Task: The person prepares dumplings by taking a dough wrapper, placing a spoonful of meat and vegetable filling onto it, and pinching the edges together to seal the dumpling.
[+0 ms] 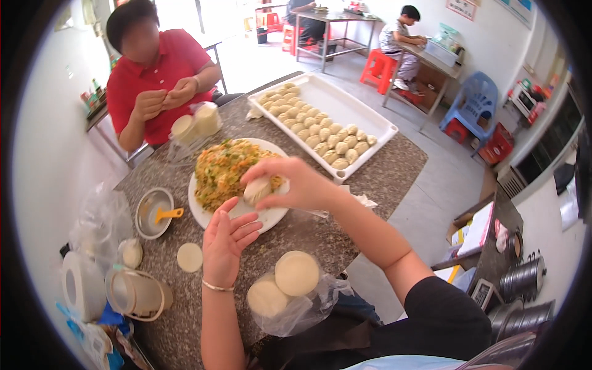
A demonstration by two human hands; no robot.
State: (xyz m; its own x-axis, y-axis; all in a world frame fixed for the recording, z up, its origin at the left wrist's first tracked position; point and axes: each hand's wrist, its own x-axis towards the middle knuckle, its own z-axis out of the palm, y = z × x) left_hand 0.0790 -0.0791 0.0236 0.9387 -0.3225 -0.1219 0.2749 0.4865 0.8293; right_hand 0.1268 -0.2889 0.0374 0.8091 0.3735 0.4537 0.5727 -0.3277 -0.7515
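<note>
A folded dumpling (257, 191) is held between the thumb and fingers of my right hand (293, 185), above the near right side of a white plate (196, 217). My left hand (227, 238) holds nothing, palm turned up and fingers apart, just below and left of the dumpling. On the plate is a tall heap of chopped vegetable filling (222, 171). Two stacks of round dough wrappers (296, 273) lie in a clear plastic bag (296, 321) right of my left wrist. One loose wrapper (189, 257) lies flat on the speckled stone table (166, 252).
Rows of dumplings (319, 134) fill part of a white tray (340, 97) at the table's far right. A metal bowl (148, 208) with a yellow-handled utensil (169, 214), a plastic jug (138, 293) and a paper roll (83, 286) stand left. Across sits a person in red (162, 74), near more wrappers (206, 119).
</note>
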